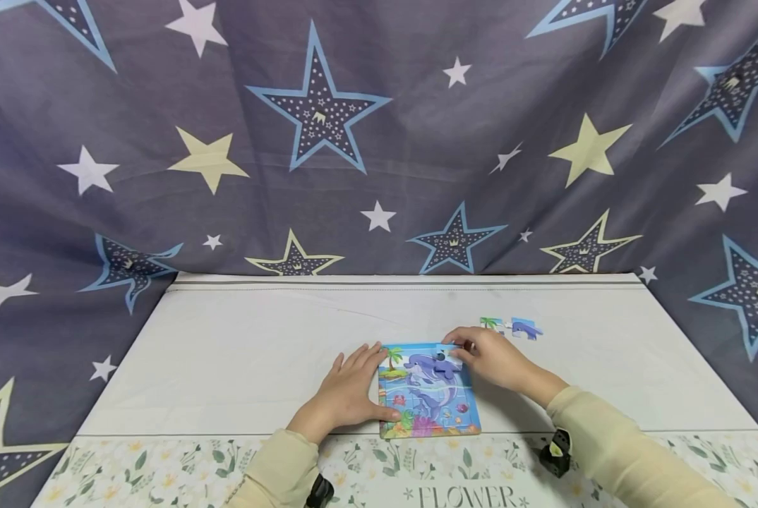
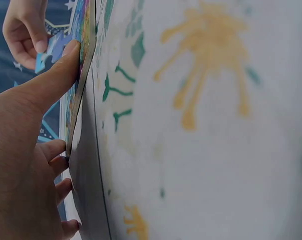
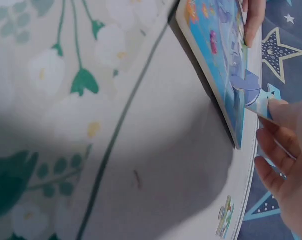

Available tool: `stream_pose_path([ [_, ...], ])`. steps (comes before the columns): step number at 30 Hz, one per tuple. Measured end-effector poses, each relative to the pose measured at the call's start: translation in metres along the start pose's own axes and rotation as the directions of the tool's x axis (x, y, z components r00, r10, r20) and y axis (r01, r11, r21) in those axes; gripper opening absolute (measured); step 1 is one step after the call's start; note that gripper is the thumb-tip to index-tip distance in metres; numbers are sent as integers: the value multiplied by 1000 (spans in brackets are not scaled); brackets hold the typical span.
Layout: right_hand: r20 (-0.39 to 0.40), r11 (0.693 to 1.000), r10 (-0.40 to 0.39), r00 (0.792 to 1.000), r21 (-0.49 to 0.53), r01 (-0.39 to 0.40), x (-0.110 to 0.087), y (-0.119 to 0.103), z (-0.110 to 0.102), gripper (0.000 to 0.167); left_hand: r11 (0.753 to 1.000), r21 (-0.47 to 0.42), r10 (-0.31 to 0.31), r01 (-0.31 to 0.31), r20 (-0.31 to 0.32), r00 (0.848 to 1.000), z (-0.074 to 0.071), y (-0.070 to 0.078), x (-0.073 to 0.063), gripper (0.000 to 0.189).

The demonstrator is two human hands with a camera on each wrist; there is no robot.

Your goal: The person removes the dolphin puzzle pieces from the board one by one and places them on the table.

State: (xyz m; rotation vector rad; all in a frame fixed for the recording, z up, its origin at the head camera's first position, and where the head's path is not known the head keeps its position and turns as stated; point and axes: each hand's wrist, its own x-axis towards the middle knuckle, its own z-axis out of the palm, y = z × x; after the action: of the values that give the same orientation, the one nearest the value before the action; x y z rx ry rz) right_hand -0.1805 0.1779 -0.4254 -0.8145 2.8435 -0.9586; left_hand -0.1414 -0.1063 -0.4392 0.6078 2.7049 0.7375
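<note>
A dolphin jigsaw puzzle [image 1: 425,413] in a flat tray lies on the table in the head view. My left hand [image 1: 347,396] rests at its left side, thumb pressing on the lower left corner and the other fingers stretched along the edge. Between thumb and fingers, my right hand [image 1: 496,358] pinches a blue and purple puzzle piece [image 1: 447,358]. That piece overlaps the puzzle's upper right part in the head view; the right wrist view shows the same puzzle piece [image 3: 263,100] tilted at the board's surface. Fingertips hide part of it.
Behind my right hand lie two loose puzzle pieces, one with a palm tree [image 1: 490,323] and one with a dolphin [image 1: 526,329]. A white tablecloth [image 1: 239,353] with a floral front band covers the table. A star-patterned curtain [image 1: 353,190] hangs at the back and sides.
</note>
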Motion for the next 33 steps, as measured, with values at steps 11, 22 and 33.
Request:
stream_pose_path([
  [11, -48, 986, 80, 996, 149, -72, -12, 9, -4, 20, 1000, 4, 14, -14, 5, 1000, 0, 0, 0, 106],
  [22, -130, 982, 99, 986, 176, -76, -29, 27, -7, 22, 1000, 7, 11, -11, -4, 1000, 1, 0, 0, 106],
  [33, -194, 989, 106, 975, 118, -84, -51, 51, -26, 21, 1000, 7, 6, -6, -4, 1000, 2, 0, 1, 105],
])
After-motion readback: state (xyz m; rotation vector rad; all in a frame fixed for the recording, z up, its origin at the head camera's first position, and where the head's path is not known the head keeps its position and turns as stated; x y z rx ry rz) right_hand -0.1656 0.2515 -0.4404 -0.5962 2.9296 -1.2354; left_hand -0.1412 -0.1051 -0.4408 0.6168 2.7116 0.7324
